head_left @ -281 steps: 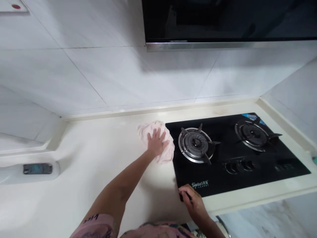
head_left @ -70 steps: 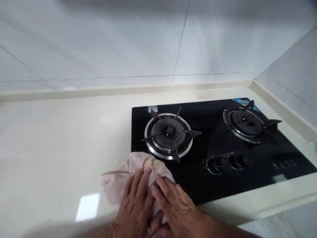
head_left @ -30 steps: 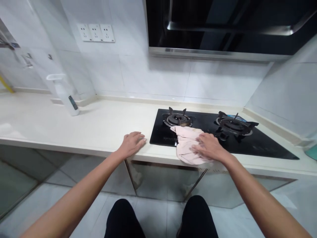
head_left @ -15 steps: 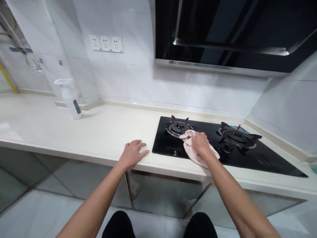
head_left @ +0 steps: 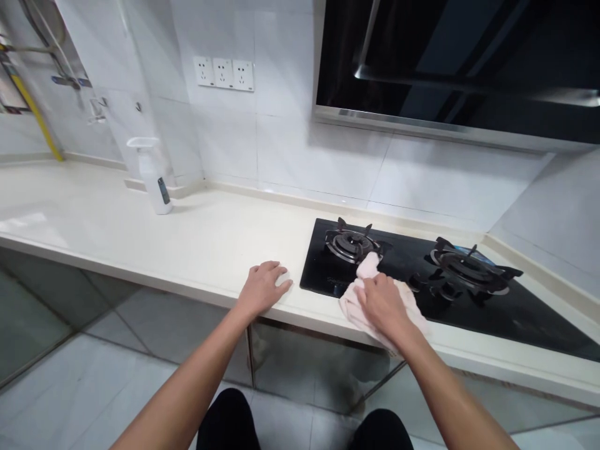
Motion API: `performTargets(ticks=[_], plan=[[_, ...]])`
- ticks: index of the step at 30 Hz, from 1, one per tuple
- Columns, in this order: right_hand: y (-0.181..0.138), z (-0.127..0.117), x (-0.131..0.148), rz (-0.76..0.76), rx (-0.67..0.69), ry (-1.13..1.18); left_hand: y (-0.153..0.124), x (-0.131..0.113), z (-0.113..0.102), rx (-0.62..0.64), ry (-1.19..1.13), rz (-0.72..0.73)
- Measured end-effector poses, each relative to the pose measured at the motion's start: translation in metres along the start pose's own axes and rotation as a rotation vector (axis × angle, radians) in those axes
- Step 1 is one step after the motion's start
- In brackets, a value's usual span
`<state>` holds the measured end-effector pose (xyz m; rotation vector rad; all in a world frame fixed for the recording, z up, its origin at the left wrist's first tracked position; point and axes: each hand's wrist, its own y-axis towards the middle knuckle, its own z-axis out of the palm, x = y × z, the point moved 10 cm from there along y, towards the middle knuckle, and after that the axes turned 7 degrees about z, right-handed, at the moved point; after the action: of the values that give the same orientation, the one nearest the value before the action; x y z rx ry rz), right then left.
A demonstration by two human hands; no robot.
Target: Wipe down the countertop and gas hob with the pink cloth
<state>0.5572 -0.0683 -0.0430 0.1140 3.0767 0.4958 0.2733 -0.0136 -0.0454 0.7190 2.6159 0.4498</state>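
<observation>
Glossy white wall tiles (head_left: 281, 150), faintly veined and split by thin joints, rise behind a smooth cream countertop (head_left: 234, 231) that shines at its left end. Above, on the right, hangs a black glass range hood (head_left: 450, 62) with a metal lower edge; a row of three square white plastic sockets (head_left: 224, 74) is set in the wall to its left.

Set into the counter on the right is a flat black glass cooktop (head_left: 492, 319), carrying a round left burner (head_left: 351, 244) and a round right burner (head_left: 469, 269), each with dark, upright prongs. Well to the left, a white plastic spray bottle (head_left: 157, 187) with a dark label stands upright.

Your right hand (head_left: 384, 300) has its fingers curled into a soft, wrinkled, pale pink cloth (head_left: 412, 303), holding a bunched part of it. That cloth lies over the near edge of the cooktop and onto the counter, its narrow far tip pointing up beside the left burner; you cannot tell whether they touch. Your left hand (head_left: 262, 287) rests palm down on the counter just left of the cooktop, fingers loosely spread, holding nothing.

About two seconds ago both your hands pressed the cloth at the cooktop's near left corner; now only your right is on it, and the cloth sits farther right.
</observation>
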Motion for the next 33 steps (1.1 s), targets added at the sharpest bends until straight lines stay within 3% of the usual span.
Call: performTargets(ticks=[2,4,7,10,12,17,22,25,27,30,33], plan=[[-0.009,-0.008,0.03,-0.161,-0.01,0.135,0.001,0.0,0.0,-0.005,0.007,-0.007],[0.002,-0.021,0.057,-0.25,-0.017,0.259,0.002,0.0,-0.001,-0.012,-0.001,-0.009],[0.055,-0.038,0.083,-0.187,-0.032,0.297,0.003,0.003,-0.001,-0.023,-0.02,-0.014],[0.103,-0.025,0.111,-0.141,0.118,0.216,0.004,0.008,0.0,-0.025,-0.038,-0.024],[0.111,-0.005,0.127,-0.151,0.227,0.18,0.003,0.013,-0.001,-0.062,-0.06,-0.046],[0.065,0.023,0.147,-0.215,0.292,0.201,0.0,0.025,-0.013,-0.215,-0.117,-0.107],[0.018,0.005,0.159,-0.409,0.19,0.311,0.006,0.026,-0.011,-0.117,-0.099,-0.107],[0.019,-0.003,0.143,-0.422,0.156,0.371,0.009,0.025,-0.01,-0.069,-0.065,-0.099],[0.021,-0.009,0.118,-0.397,0.106,0.393,0.009,0.026,-0.013,-0.066,-0.059,-0.108],[0.014,-0.014,0.054,-0.306,0.042,0.394,0.009,0.031,-0.015,-0.066,-0.071,-0.153],[-0.008,-0.011,-0.026,-0.231,0.033,0.363,0.009,0.036,-0.016,-0.06,-0.085,-0.193]])
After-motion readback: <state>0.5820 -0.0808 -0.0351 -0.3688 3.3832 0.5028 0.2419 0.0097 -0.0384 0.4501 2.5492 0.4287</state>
